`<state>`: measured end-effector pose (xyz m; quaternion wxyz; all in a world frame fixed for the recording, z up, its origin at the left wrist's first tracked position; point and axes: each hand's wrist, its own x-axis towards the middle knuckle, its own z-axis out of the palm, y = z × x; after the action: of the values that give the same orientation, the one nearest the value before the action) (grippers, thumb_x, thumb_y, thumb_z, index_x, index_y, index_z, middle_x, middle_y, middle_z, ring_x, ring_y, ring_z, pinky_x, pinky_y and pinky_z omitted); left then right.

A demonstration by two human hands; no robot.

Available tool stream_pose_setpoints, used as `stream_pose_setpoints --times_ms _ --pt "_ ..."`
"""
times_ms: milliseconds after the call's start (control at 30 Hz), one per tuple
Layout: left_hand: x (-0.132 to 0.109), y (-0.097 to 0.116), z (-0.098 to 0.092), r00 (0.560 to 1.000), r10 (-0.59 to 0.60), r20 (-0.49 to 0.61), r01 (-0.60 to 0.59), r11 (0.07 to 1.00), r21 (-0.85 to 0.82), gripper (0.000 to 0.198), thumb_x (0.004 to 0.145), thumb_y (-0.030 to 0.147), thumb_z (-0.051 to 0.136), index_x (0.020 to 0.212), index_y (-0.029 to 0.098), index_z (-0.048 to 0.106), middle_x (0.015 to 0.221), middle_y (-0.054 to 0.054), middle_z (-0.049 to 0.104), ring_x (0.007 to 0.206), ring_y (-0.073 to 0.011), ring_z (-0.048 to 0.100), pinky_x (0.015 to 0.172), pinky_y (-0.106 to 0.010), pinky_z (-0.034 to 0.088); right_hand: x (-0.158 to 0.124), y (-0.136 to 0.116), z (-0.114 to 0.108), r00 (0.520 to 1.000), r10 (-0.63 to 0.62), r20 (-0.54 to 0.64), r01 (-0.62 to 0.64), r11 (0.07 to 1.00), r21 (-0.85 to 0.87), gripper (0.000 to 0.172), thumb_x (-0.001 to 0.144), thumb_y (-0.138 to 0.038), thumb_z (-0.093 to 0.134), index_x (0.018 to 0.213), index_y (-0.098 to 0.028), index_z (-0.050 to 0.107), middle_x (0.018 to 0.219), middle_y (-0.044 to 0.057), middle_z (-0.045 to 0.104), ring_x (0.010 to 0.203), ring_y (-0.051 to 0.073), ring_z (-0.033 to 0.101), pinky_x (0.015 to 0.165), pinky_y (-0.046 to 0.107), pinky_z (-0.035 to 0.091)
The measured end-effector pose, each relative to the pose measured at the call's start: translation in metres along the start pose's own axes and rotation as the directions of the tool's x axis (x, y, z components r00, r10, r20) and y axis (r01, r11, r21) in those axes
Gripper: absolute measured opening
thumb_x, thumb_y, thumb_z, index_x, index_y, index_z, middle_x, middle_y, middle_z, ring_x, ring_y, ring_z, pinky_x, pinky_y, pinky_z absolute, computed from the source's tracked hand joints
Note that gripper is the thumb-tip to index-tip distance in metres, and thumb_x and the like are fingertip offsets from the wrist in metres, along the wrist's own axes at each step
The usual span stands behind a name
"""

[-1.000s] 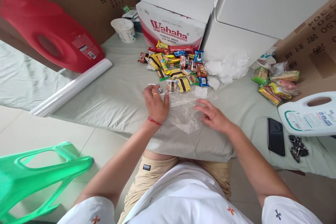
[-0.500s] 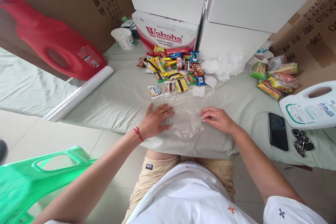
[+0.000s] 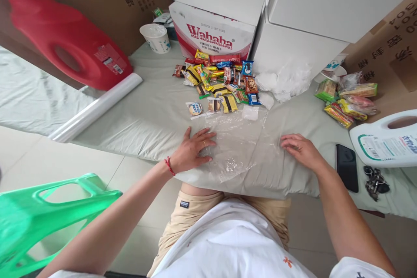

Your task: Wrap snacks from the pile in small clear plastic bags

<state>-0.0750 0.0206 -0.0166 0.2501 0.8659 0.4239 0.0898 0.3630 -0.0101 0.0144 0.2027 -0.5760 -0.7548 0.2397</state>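
A thin clear plastic sheet (image 3: 234,147), creased and shiny, lies on the cloth-covered surface in front of me. My left hand (image 3: 193,147) rests on its left edge, fingers spread and palm down, with a ring and a red cord at the wrist. At the right edge of the sheet, my right hand (image 3: 298,150) has its fingers and thumb closed on the film. Beyond the sheet sits a heap of small wrapped snacks (image 3: 221,80). Three of them lie nearest the sheet, and a small white square piece (image 3: 250,113) is at its far edge.
White crumpled tissue-like material (image 3: 288,81) lies right of the snacks. A plastic roll (image 3: 97,106), red jug (image 3: 71,43) and paper cup (image 3: 155,38) stand left. More snacks (image 3: 348,97), a phone (image 3: 347,168), keys (image 3: 376,182) and a white bottle (image 3: 387,139) are right. A green stool (image 3: 48,208) is below.
My right hand has moved to the right with the sheet's edge, and the bunched plastic is now spread wider and flatter. My left hand has stayed in place on it.
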Motion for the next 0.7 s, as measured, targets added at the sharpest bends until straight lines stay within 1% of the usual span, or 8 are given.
stream_pose_setpoints --times_ms 100,167,233,300,400,467,567,700 --pt "-0.006 0.003 -0.005 1.000 0.006 0.008 -0.006 1.000 0.002 0.045 0.085 0.028 0.066 0.130 0.031 0.067 0.160 -0.007 0.048 0.153 -0.0357 0.032 0.122 -0.072 0.007 -0.004 -0.037 -0.003 0.962 -0.090 -0.256 0.051 0.986 -0.157 0.023 0.092 -0.022 0.054 0.095 -0.029 0.076 0.106 0.008 0.075 0.100 0.029 0.064 0.094 0.052 0.052" --pt "-0.008 0.004 -0.009 1.000 0.008 0.012 -0.008 1.000 -0.002 0.042 0.083 0.022 0.062 0.122 0.031 0.072 0.160 -0.003 0.048 0.156 -0.0345 0.027 0.123 -0.070 0.005 -0.006 -0.076 0.010 0.934 -0.191 -0.303 0.152 0.977 -0.148 0.030 0.094 -0.016 0.051 0.105 -0.030 0.075 0.108 0.007 0.074 0.102 0.028 0.064 0.096 0.049 0.052" --pt "-0.009 0.007 -0.013 0.999 -0.002 -0.035 0.002 1.000 -0.001 0.039 0.078 0.016 0.057 0.108 0.031 0.077 0.157 0.000 0.052 0.156 -0.0325 0.026 0.125 -0.066 0.008 -0.006 -0.115 0.040 0.929 -0.335 -0.156 0.328 0.942 -0.071 0.036 0.095 -0.012 0.049 0.112 -0.032 0.074 0.112 0.005 0.075 0.108 0.026 0.063 0.099 0.046 0.053" --pt "-0.006 0.013 -0.014 0.986 -0.033 -0.162 0.036 0.999 0.016 0.036 0.075 0.013 0.053 0.095 0.029 0.078 0.147 0.000 0.062 0.154 -0.0306 0.032 0.126 -0.062 0.016 -0.002 -0.144 0.080 0.896 -0.439 0.070 0.441 0.898 -0.014 0.038 0.098 -0.014 0.049 0.127 -0.029 0.069 0.124 0.005 0.072 0.121 0.025 0.060 0.108 0.044 0.050" --pt "0.001 0.028 -0.011 0.927 -0.057 -0.371 0.086 0.994 0.061 0.029 0.082 0.014 0.049 0.084 0.026 0.075 0.127 -0.003 0.074 0.146 -0.0280 0.046 0.124 -0.057 0.024 0.004 -0.166 0.139 0.860 -0.444 0.251 0.468 0.883 -0.041 0.050 0.098 -0.029 0.060 0.146 -0.015 0.055 0.151 0.015 0.055 0.142 0.031 0.045 0.122 0.052 0.037" --pt "0.008 0.041 -0.004 0.924 -0.019 -0.382 0.058 0.994 0.092 0.030 0.090 0.018 0.046 0.091 0.026 0.076 0.125 -0.004 0.075 0.142 -0.0258 0.050 0.124 -0.055 0.025 0.004 -0.172 0.165 0.854 -0.421 0.307 0.460 0.885 -0.067 0.057 0.097 -0.035 0.063 0.147 -0.011 0.053 0.154 0.018 0.051 0.148 0.034 0.039 0.125 0.054 0.031" --pt "0.019 0.054 0.010 0.959 -0.024 -0.283 0.059 0.991 0.118 0.036 0.100 0.028 0.042 0.120 0.026 0.072 0.141 -0.007 0.067 0.145 -0.0263 0.048 0.126 -0.059 0.020 -0.005 -0.179 0.182 0.857 -0.395 0.330 0.435 0.899 -0.054 0.057 0.098 -0.039 0.061 0.146 -0.011 0.053 0.154 0.019 0.051 0.151 0.034 0.033 0.127 0.054 0.027" --pt "0.028 0.050 0.033 0.940 -0.222 -0.259 0.268 0.950 0.162 0.048 0.105 0.039 0.035 0.146 0.026 0.056 0.163 -0.013 0.042 0.153 -0.0342 0.034 0.121 -0.076 0.009 -0.027 -0.187 0.184 0.851 -0.373 0.371 0.397 0.918 0.011 0.064 0.101 -0.042 0.056 0.156 -0.011 0.042 0.166 0.016 0.035 0.157 0.031 0.023 0.130 0.052 0.021"
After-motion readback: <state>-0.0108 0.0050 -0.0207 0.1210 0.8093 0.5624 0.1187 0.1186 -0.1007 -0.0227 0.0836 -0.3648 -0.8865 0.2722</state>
